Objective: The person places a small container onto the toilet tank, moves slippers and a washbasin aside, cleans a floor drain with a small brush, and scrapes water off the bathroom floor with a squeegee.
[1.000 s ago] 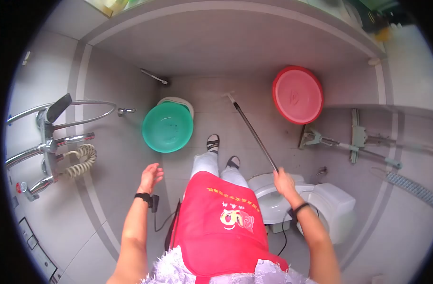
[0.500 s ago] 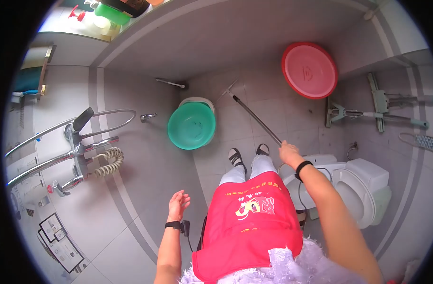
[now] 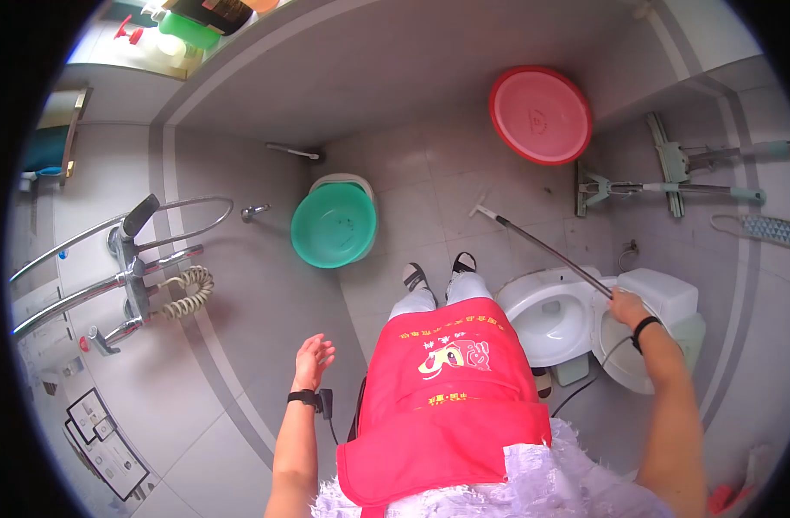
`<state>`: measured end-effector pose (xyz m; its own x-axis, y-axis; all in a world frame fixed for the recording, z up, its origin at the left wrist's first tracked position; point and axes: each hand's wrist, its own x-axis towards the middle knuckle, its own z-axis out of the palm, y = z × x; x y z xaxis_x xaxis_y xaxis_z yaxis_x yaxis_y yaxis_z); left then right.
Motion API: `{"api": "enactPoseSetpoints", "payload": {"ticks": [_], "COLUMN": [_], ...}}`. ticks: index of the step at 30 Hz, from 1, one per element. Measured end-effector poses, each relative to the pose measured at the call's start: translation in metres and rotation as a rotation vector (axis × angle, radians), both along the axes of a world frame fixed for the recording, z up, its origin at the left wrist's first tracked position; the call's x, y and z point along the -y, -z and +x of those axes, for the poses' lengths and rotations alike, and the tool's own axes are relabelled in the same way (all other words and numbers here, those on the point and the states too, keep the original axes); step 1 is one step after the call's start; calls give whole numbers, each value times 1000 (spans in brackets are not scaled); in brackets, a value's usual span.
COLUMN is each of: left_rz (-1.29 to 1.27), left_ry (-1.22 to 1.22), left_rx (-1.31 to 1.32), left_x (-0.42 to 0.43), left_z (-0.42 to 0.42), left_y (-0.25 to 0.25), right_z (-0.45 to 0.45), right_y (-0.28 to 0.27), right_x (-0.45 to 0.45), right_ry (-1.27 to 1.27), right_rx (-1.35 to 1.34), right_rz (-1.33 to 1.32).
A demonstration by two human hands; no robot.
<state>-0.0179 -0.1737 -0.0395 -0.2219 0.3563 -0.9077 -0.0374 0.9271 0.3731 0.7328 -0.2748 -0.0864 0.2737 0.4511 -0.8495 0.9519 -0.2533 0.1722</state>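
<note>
My right hand (image 3: 628, 307) grips the end of a long-handled floor squeegee (image 3: 555, 256), its fingers wrapped round the dark pole above the toilet. The squeegee's pale blade rests on the tiled floor, between the green basin and the red basin. My left hand (image 3: 314, 361) hangs in the air beside the red apron (image 3: 447, 397), open, with nothing in it. A white toilet (image 3: 546, 321) stands below my right forearm, its bowl uncovered.
A green basin (image 3: 334, 226) sits on a white bucket by the left wall. The red basin (image 3: 540, 116) leans at the back. Mops (image 3: 637, 187) stand on the right. A chrome shower mixer (image 3: 134, 259) juts from the left wall.
My right hand has moved right and slightly down, drawing the squeegee with it; its blade has slid rightward and nearer across the floor. My left hand stays about the same.
</note>
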Motion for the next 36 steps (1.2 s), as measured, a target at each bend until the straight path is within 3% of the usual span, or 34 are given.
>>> {"api": "enactPoseSetpoints", "payload": {"ticks": [3, 7, 11, 17, 22, 27, 31, 36], "left_rz": [-16, 26, 74, 97, 104, 96, 98, 98], "left_ry": [17, 32, 26, 51, 147, 208, 278, 348], "left_rx": [-5, 11, 0, 5, 38, 29, 58, 90], "left_x": [-4, -20, -35, -50, -65, -92, -121, -164], "left_z": [4, 12, 17, 32, 44, 57, 64, 82], "left_y": [-8, -13, -18, -29, -45, -51, -41, -22], "right_z": [25, 22, 10, -54, -72, -18, 22, 12], "right_y": [-40, -96, -99, -23, 34, 28, 8, -54], "right_x": [0, -23, -26, -84, -129, -58, 19, 40], "right_ry": [-21, -144, -19, 153, 237, 243, 338, 375], "right_rx": [137, 166, 100, -83, -32, -24, 40, 171], "right_rz": [-44, 111, 215, 462, 389, 390, 222, 264]}}
